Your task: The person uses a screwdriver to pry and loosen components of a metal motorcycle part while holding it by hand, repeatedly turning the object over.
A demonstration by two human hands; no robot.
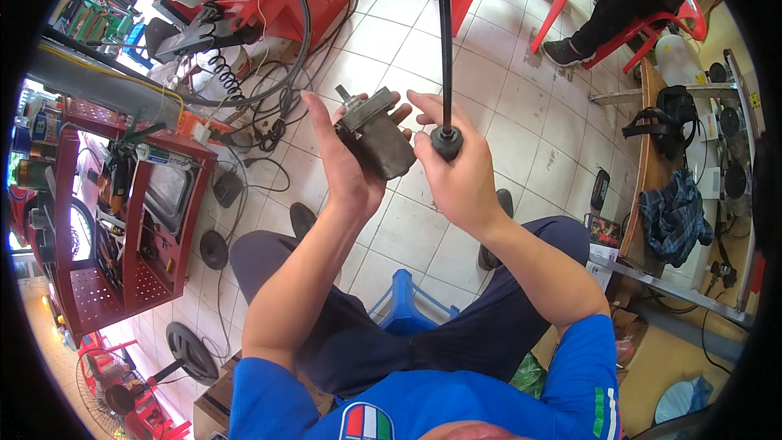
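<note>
A small dark metal motor [383, 147], with a mounting flange and a short bright shaft, rests in my left hand [346, 167]. The palm is turned up and the fingers curl behind the motor, partly hidden, while the thumb sticks out to the left. Close on its right, my right hand [464, 183] is closed on a long black-shafted tool [445, 57] with a rounded dark knob at its lower end. The shaft points away from me, past the motor. My right fingertips come near the motor; whether they touch it I cannot tell.
A dark red tool cart [191, 253] stands at left, near cables [281, 106] on the tiled floor. Red machinery [318, 0] is at far left. A blue stool [401, 301] shows between my legs. Another person [619, 12] sits on a red chair at far right.
</note>
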